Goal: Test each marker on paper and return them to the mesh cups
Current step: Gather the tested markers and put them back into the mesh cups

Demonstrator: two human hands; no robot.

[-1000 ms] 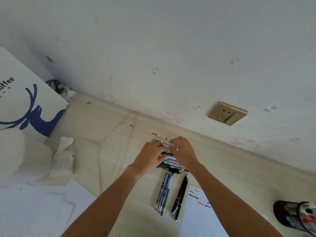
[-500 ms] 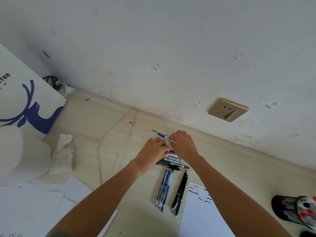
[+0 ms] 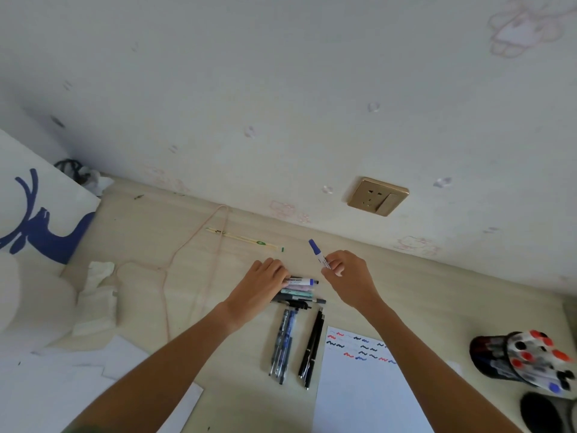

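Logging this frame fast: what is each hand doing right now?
Left hand: open, fingers resting on the row of pens lying on the desk.
Right hand: pinching a white marker with a blue cap.

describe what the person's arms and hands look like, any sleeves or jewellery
Both forearms are bare from the bottom edge up to the wrists. The left hand and right hand show no gloves, rings, watch or bracelets. No sleeve is clearly visible.

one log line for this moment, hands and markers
right hand: holds blue marker raised | left hand: rests on marker pile | paper: scribbled | cup: on its side, full
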